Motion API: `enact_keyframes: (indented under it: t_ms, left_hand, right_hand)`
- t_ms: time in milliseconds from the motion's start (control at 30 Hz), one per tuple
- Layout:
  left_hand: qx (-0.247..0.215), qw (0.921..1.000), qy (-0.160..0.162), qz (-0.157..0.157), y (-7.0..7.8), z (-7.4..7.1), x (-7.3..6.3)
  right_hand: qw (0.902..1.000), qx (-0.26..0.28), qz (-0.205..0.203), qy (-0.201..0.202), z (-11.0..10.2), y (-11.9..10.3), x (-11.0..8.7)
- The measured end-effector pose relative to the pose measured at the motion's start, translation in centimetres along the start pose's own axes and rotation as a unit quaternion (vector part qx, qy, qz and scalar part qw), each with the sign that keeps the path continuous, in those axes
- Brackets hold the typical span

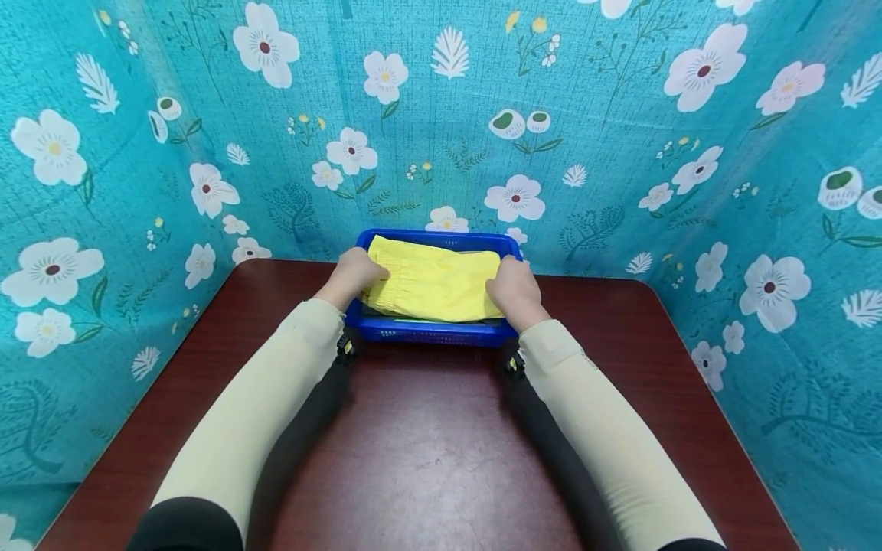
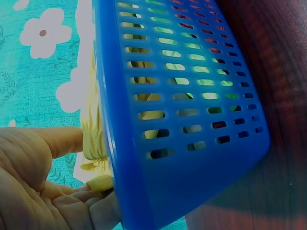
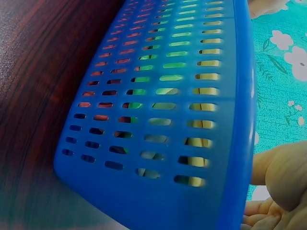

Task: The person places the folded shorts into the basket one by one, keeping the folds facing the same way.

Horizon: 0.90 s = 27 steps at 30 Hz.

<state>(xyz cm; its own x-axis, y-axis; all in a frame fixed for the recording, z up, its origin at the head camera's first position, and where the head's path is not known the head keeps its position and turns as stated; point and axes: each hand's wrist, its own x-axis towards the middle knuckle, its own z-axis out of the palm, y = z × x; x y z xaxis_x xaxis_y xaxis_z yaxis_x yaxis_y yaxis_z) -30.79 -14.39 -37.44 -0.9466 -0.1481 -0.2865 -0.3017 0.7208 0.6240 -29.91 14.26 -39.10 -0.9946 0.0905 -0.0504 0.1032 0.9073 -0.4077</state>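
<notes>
A folded yellow garment [image 1: 441, 282] with a gathered elastic band at its left end lies in a blue plastic basket [image 1: 427, 332]. My left hand [image 1: 355, 274] pinches the elastic end; in the left wrist view the thumb is above the cloth [image 2: 93, 115] and the fingers are below, right at the basket rim. At the other end, my right hand [image 1: 515, 287] grips the garment with curled fingers. The right wrist view has that hand [image 3: 288, 179] partly hidden behind the rim. Green, white and red layers show through the slots under the yellow one.
The basket stands at the far edge of a dark red-brown table [image 1: 427, 444]. A turquoise floral curtain [image 1: 413, 153] hangs right behind it and along both sides. Dark straps with small devices sit under both wrists, near the basket's front corners.
</notes>
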Motion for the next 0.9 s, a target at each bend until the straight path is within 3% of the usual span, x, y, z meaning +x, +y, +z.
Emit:
enact_keyframes:
  t_ms: [300, 667, 900]
  left_hand:
    - [0.059, 0.9963, 0.036, 0.051, 0.1, 0.0, -0.9]
    - [0.051, 0.9982, 0.011, 0.030, 0.0, -0.8, -1.1]
    - [0.060, 0.9975, 0.006, 0.037, -0.1, -1.2, -1.8]
  right_hand:
    - [0.9990, -0.025, -0.021, 0.031, 0.3, -0.1, -0.3]
    - [0.9968, -0.042, -0.044, 0.051, 0.3, -0.3, -1.0]
    - [0.9958, -0.046, -0.048, 0.063, 0.5, -0.5, -1.5]
